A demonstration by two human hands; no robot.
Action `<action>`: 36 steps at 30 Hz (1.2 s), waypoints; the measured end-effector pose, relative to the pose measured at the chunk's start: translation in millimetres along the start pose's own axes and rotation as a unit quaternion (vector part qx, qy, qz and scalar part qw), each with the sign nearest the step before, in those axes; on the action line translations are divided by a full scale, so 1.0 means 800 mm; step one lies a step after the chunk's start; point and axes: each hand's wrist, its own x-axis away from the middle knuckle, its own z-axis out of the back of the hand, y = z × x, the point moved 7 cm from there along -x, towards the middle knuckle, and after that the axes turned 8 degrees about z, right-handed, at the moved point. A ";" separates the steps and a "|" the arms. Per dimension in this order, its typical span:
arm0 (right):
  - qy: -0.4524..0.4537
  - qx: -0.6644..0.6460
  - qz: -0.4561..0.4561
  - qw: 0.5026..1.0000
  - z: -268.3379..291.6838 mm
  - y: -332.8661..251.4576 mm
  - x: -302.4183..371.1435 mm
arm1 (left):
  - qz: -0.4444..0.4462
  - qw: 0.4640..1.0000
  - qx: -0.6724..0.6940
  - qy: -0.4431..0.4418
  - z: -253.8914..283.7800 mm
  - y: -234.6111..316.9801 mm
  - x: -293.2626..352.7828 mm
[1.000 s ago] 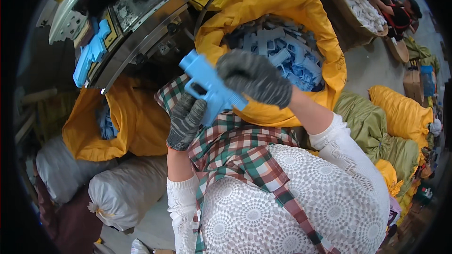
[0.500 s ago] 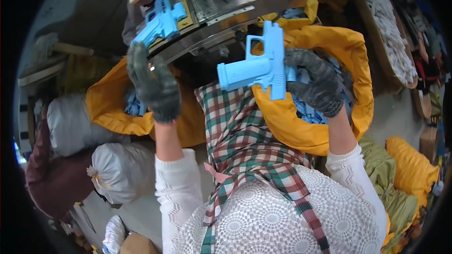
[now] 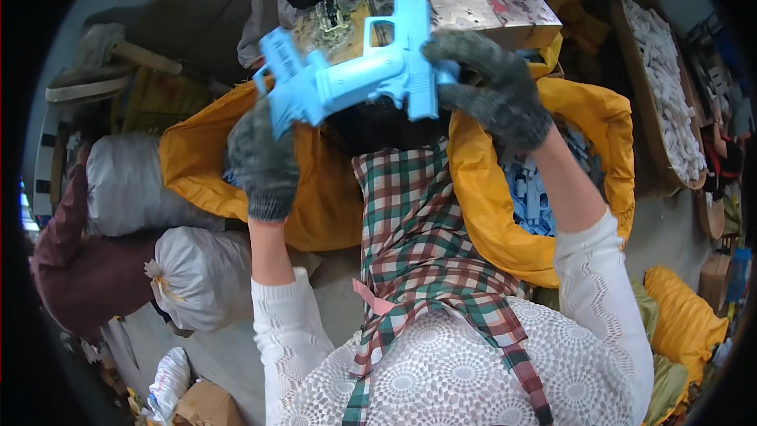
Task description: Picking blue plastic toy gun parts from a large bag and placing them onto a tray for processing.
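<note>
1. In the head view, the left hand (image 3: pixel 264 154), left of centre, is closed around the lower end of a lettered light-blue toy pistol (image 3: pixel 292 93); a low hold, clear of the lettering, would best protect the print (whether the ink is wet, I cannot tell).
2. The right hand (image 3: pixel 501 91), right of upper centre, pinches a second light-blue toy pistol (image 3: pixel 419 67) by its round stub, thumb and fingers narrowed; a firm pinch there should stop it twisting.
3. Both pistols overlap at upper centre of the frame, contact unclear; parting them a little would guard against scuffs.
4. The yellow fixture block (image 3: pixel 335 30) shows just above; slow, level wrists should prevent knocks against it.
</note>
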 end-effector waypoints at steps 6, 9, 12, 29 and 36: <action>-0.103 0.101 0.085 0.986 -0.079 0.053 -0.097 | 0.189 0.966 -0.177 0.004 0.003 -0.175 0.070; -0.130 0.110 0.104 0.980 -0.073 0.054 -0.105 | 0.236 0.942 -0.217 -0.104 -0.003 -0.182 0.083; -0.056 0.161 0.108 0.979 -0.019 0.015 -0.067 | 0.233 0.950 -0.138 -0.154 -0.021 -0.165 0.101; -0.199 0.479 -0.455 0.724 0.027 0.221 0.388 | 0.115 0.792 0.324 -0.505 -0.118 0.057 0.182; -0.209 0.411 -0.496 0.736 0.099 0.218 0.430 | 0.192 0.728 0.389 -0.531 -0.135 0.059 0.216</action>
